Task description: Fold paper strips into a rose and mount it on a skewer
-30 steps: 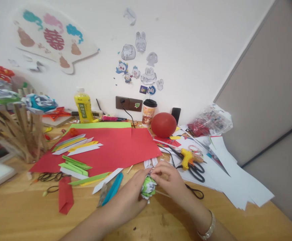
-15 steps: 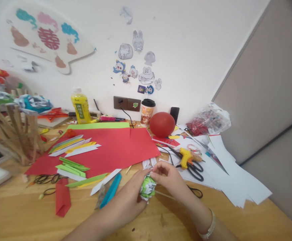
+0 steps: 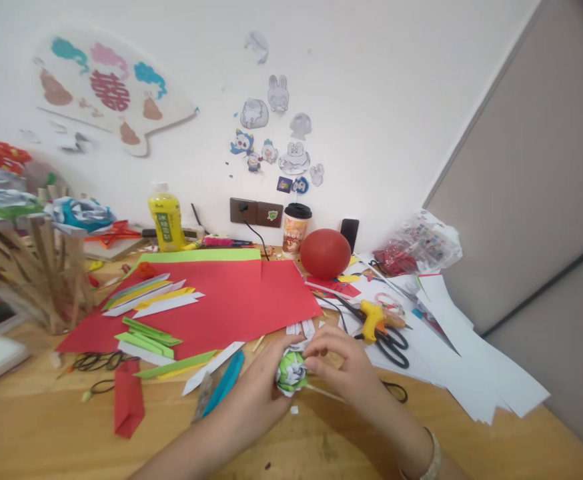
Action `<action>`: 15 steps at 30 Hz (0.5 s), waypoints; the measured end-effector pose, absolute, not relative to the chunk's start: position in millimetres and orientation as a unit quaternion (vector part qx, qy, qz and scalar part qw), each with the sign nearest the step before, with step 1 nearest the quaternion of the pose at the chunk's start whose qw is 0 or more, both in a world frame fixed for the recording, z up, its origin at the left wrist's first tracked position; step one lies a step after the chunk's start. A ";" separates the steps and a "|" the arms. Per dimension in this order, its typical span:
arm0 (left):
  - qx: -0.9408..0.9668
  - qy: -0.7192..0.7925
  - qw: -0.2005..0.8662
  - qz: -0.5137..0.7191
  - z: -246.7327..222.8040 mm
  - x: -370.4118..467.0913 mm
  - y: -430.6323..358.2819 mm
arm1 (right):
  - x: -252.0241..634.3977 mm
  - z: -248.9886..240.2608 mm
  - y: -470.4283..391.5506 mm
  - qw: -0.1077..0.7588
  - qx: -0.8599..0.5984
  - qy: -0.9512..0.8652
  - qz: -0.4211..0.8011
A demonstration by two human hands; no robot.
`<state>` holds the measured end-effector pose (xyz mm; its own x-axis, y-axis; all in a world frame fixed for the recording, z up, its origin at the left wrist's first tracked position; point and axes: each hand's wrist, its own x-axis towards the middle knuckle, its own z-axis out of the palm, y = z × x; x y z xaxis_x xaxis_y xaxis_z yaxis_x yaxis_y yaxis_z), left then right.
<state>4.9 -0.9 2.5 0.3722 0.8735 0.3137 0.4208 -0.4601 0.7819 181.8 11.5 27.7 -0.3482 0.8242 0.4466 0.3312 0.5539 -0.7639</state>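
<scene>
Left hand [image 3: 259, 393] cups green-white paper flower [image 3: 291, 371]; right hand [image 3: 341, 363] pinches its top edge. Keep the left grip firm and tuck petals with fingertip pressure only.

One bottle [image 3: 166, 217], one cup [image 3: 295, 229], one glue gun [image 3: 371, 318], two hands.

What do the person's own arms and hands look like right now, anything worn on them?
Both forearms are bare, with no sleeves and no gloves in view. The left hand shows no ring or band that I can make out. The right hand has a pale, silvery bracelet at the wrist, partly cut off by the bottom edge of the picture.
</scene>
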 end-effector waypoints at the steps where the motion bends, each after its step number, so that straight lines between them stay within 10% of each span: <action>1: 0.771 0.422 0.298 0.372 4.4 4.9 -1.0 | 180.9 27.8 10.9 0.425 -0.378 -0.775 0.275; 9: 0.777 0.428 0.292 0.357 5.1 4.2 0.3 | 178.0 28.1 9.4 0.421 -0.373 -0.801 0.204; 15: 0.789 0.425 0.283 0.342 5.4 2.9 -0.1 | 179.7 23.9 7.4 0.403 -0.297 -0.860 -0.102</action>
<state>2.9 -0.1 5.4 0.4052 0.8641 0.2985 0.4774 -0.4784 0.7370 179.7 7.4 23.9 -0.4996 0.4279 0.7532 0.5923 0.8032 -0.0634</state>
